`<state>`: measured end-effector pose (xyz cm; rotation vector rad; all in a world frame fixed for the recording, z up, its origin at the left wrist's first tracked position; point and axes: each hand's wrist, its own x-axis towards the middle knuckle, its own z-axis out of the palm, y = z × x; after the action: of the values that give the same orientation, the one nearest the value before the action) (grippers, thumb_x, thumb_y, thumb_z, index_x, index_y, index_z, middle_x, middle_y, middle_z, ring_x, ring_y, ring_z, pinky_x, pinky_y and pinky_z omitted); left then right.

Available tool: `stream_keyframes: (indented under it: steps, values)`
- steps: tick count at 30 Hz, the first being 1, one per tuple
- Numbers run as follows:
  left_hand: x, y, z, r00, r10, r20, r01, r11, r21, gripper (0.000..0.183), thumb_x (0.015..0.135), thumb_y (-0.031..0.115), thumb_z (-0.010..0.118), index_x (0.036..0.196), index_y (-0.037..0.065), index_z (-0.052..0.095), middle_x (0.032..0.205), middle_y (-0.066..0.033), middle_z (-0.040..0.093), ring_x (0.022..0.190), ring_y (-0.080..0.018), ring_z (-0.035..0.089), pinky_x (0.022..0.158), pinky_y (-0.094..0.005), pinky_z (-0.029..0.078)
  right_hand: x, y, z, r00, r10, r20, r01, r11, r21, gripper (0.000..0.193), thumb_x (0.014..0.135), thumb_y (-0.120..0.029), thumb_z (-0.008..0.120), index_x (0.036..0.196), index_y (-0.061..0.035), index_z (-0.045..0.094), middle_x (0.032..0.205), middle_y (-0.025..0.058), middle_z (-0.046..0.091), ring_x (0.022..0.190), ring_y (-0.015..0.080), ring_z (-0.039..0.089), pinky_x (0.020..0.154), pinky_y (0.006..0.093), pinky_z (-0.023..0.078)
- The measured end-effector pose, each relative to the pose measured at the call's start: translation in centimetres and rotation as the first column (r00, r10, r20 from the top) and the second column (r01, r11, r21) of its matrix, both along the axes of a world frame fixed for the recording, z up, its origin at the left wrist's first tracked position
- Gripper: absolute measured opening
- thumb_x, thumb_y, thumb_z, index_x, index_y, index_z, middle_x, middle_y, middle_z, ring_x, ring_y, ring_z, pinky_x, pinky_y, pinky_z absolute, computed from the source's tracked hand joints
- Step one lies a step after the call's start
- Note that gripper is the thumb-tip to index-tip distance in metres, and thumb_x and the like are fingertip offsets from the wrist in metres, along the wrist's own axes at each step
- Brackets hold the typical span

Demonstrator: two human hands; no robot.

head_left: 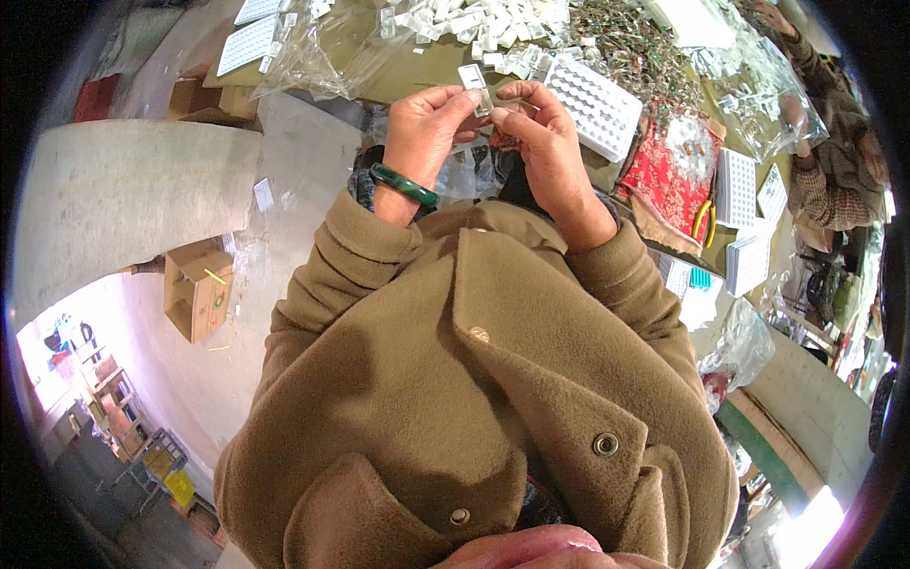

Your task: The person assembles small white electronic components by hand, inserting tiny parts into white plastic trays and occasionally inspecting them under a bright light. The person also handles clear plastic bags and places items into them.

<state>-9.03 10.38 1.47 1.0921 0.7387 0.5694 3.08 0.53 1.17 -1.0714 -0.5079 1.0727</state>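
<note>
Small plastic piece point(470, 76), white and partly clear, is held up just left of the dotted white tray point(611, 147). The left hand point(422, 128) has its thumb and fingertips clamped on the piece's side. The right hand point(548, 152), between the piece and the tray, has thumb and forefinger curled close to the piece's lower end; whether they touch it or pinch something tiny, I cannot tell. For good handling, the left grip looks best firm but light, since thin plastic could flex or spring away. Letting the left hand steady while the right makes only small fingertip movements should help. The white heap point(493, 24) beyond and left of the tray, and the metal parts point(637, 52) beyond and right of it, could easily hide a dropped piece.
</note>
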Motion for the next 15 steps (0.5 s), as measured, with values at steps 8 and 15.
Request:
stream_keyframes:
  steps: [8,15]
  values:
    - [-0.4,-0.1,0.9,1.000,0.003,-0.023,-0.003,1.000,-0.010,0.023,0.092,0.015,0.060,0.107,-0.001,0.067,0.089,-0.0037,0.070,0.061,-0.0062,0.062,0.048,-0.0181,0.036,0.4,0.1,-0.7,0.926,0.000,-0.377,0.028,0.997,0.069,0.015,0.086,-0.003,0.056,0.101,-0.0062,0.054,0.089,0.0055,0.063,0.071,0.0144,0.056,0.068,0.0299,0.048]
    - [-0.3,0.1,1.6,0.986,-0.001,0.166,0.055,0.946,-0.319,0.026,0.096,0.012,0.053,0.119,0.001,0.060,0.105,-0.0111,0.068,0.051,0.0026,0.045,0.043,-0.0131,0.031,0.4,0.3,-0.8,0.877,0.037,-0.479,0.018,0.994,0.110,0.012,0.086,-0.002,0.054,0.095,-0.0089,0.051,0.085,0.0045,0.060,0.067,0.0146,0.052,0.067,0.0321,0.048]
